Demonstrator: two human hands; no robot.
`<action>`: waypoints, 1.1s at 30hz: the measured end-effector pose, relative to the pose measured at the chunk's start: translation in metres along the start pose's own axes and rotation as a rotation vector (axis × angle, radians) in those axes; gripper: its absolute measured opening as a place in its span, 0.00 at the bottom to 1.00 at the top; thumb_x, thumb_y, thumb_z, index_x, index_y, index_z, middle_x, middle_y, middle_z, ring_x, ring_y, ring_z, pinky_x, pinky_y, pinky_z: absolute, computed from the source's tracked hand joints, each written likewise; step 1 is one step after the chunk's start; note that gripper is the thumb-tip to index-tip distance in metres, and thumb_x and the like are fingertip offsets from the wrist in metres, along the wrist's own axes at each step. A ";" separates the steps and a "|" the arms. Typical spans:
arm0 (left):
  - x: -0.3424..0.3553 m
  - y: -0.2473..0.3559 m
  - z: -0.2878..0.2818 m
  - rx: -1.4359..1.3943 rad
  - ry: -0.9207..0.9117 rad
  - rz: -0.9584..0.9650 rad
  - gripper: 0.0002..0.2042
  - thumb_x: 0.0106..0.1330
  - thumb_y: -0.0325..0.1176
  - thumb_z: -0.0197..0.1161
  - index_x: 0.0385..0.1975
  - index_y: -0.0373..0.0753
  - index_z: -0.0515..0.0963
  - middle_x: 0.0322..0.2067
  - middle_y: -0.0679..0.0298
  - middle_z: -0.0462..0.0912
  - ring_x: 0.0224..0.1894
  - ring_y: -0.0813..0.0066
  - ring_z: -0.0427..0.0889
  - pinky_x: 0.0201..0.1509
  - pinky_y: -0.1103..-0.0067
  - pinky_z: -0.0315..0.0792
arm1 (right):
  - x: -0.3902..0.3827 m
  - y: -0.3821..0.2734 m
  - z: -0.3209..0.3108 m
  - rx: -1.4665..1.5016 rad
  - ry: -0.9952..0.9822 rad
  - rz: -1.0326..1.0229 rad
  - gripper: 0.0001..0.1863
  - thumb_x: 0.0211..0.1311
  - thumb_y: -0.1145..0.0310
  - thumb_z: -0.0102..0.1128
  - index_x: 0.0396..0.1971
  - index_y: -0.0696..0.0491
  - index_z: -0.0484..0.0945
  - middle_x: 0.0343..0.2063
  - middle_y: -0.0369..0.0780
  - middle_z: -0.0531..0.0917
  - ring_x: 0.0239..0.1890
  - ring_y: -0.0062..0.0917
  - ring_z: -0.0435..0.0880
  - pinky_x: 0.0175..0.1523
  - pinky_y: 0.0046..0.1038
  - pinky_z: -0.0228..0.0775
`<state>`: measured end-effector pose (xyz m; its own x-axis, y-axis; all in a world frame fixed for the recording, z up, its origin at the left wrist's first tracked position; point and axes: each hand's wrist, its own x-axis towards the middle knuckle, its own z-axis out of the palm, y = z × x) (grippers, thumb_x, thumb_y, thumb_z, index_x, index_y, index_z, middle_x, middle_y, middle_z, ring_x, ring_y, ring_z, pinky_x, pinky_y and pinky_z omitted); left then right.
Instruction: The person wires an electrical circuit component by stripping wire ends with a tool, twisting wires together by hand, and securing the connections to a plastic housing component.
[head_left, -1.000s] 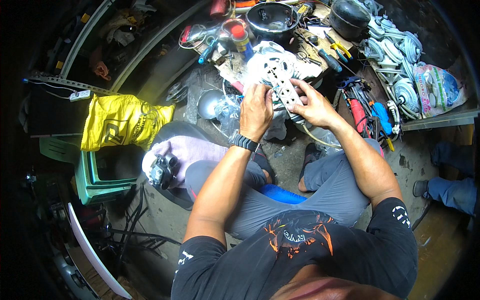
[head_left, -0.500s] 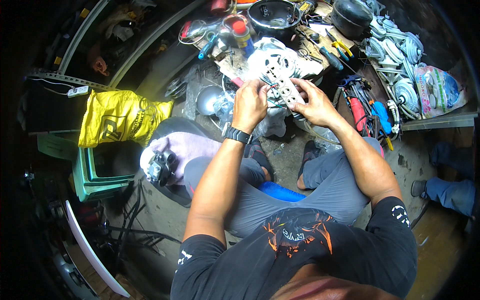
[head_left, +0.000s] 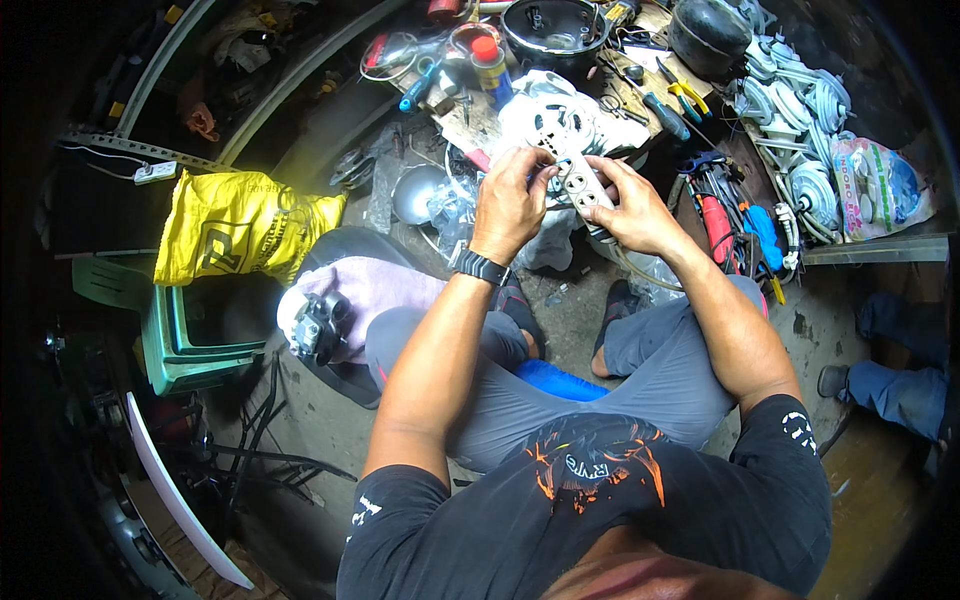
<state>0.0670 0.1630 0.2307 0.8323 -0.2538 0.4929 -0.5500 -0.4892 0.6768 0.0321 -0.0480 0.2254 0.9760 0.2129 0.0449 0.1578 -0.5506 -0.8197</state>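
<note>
My right hand [head_left: 632, 208] is closed around a white power strip [head_left: 577, 187] with several round-socket outlets, held tilted above the cluttered bench. Its thumb lies across the face of the strip and its fingers along the far side. My left hand [head_left: 512, 205], with a black watch on the wrist, is pinched at the strip's left side. A bit of thin blue-green wire [head_left: 564, 162] shows beside those fingertips; the rest of it is hidden by the hand. Behind the strip lies a pile of white plastic parts [head_left: 560, 110]. A pale cable [head_left: 640, 272] hangs below the right hand.
On the bench stand a red-capped spray can [head_left: 490, 72] and a black bowl-shaped part [head_left: 555, 30], near yellow-handled pliers [head_left: 688, 98]. Tools fill a holder [head_left: 722, 215] at right, beside white fan-like parts [head_left: 790, 100]. At left, a yellow sack [head_left: 240, 225] lies on a green chair [head_left: 165, 340].
My left hand has moved slightly right, closer against the power strip, and now covers most of the coloured wires that showed before. The right hand keeps its hold, with the strip turned a little.
</note>
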 end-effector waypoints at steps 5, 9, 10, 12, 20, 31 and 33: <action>-0.004 -0.004 0.004 0.057 -0.057 -0.096 0.06 0.65 0.29 0.65 0.36 0.34 0.79 0.31 0.55 0.81 0.35 0.57 0.82 0.41 0.70 0.74 | 0.000 -0.007 -0.003 0.037 -0.035 0.071 0.38 0.50 0.66 0.73 0.63 0.57 0.69 0.48 0.47 0.79 0.46 0.36 0.82 0.52 0.35 0.74; -0.003 -0.012 0.008 -0.011 0.060 -0.171 0.08 0.67 0.32 0.64 0.36 0.33 0.79 0.30 0.55 0.81 0.33 0.59 0.82 0.41 0.70 0.75 | -0.001 -0.003 -0.001 0.000 -0.016 -0.008 0.37 0.51 0.66 0.72 0.63 0.57 0.69 0.48 0.49 0.79 0.49 0.40 0.81 0.54 0.36 0.73; -0.002 -0.014 0.010 -0.001 0.101 -0.177 0.08 0.67 0.33 0.64 0.36 0.33 0.79 0.29 0.55 0.81 0.33 0.59 0.82 0.41 0.70 0.75 | -0.001 -0.001 0.000 -0.037 0.000 -0.057 0.37 0.51 0.66 0.72 0.63 0.57 0.69 0.48 0.49 0.79 0.50 0.41 0.80 0.55 0.36 0.73; -0.002 -0.014 0.012 0.003 0.137 -0.217 0.12 0.69 0.37 0.63 0.37 0.32 0.78 0.30 0.53 0.83 0.34 0.61 0.83 0.42 0.69 0.75 | -0.001 0.000 0.002 -0.061 0.021 -0.078 0.38 0.50 0.68 0.73 0.63 0.57 0.69 0.46 0.46 0.79 0.44 0.35 0.80 0.51 0.33 0.74; -0.004 -0.019 0.030 -0.069 0.267 -0.439 0.14 0.71 0.39 0.60 0.39 0.31 0.77 0.30 0.53 0.84 0.34 0.62 0.84 0.41 0.70 0.76 | -0.002 -0.003 0.007 -0.114 0.053 -0.157 0.39 0.49 0.69 0.74 0.63 0.58 0.69 0.44 0.45 0.78 0.42 0.33 0.80 0.49 0.32 0.74; -0.002 -0.011 0.018 -0.102 0.173 -0.446 0.13 0.68 0.37 0.63 0.40 0.31 0.80 0.34 0.54 0.86 0.37 0.68 0.84 0.42 0.73 0.76 | -0.003 -0.003 0.005 -0.105 0.039 -0.129 0.38 0.50 0.68 0.73 0.63 0.58 0.68 0.46 0.48 0.77 0.47 0.39 0.80 0.53 0.35 0.73; -0.002 -0.013 0.018 -0.189 0.154 -0.457 0.12 0.69 0.35 0.63 0.42 0.31 0.80 0.35 0.57 0.86 0.37 0.72 0.83 0.42 0.75 0.76 | -0.003 -0.003 0.005 -0.110 0.050 -0.130 0.38 0.51 0.68 0.73 0.63 0.58 0.68 0.46 0.48 0.77 0.48 0.40 0.80 0.54 0.35 0.73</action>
<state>0.0739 0.1547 0.2117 0.9786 0.0833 0.1884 -0.1470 -0.3584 0.9219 0.0284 -0.0427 0.2249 0.9522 0.2492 0.1764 0.2955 -0.6066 -0.7381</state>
